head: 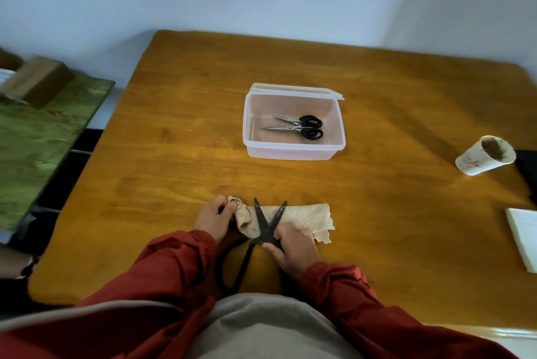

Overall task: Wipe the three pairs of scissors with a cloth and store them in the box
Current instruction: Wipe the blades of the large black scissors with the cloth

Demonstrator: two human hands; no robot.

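Large black iron scissors point(263, 226) lie near the table's front edge, blades spread open over a beige cloth point(305, 219). My right hand point(293, 248) grips the scissors at the pivot and one handle. My left hand point(213, 217) pinches the cloth's bunched left end. The other looped handle curves back toward my body. Farther back stands a clear plastic box point(293, 149) with its lid hinged open behind. Inside it lie steel scissors with black handles point(302, 126); they look like two pairs side by side, blades pointing left.
A used paper cup point(483, 159) lies tilted at the right of the wooden table point(174, 155). A white booklet point(523, 239) sits at the right edge, a dark object behind the cup. A green-covered surface with a cardboard box point(37, 81) is at the left.
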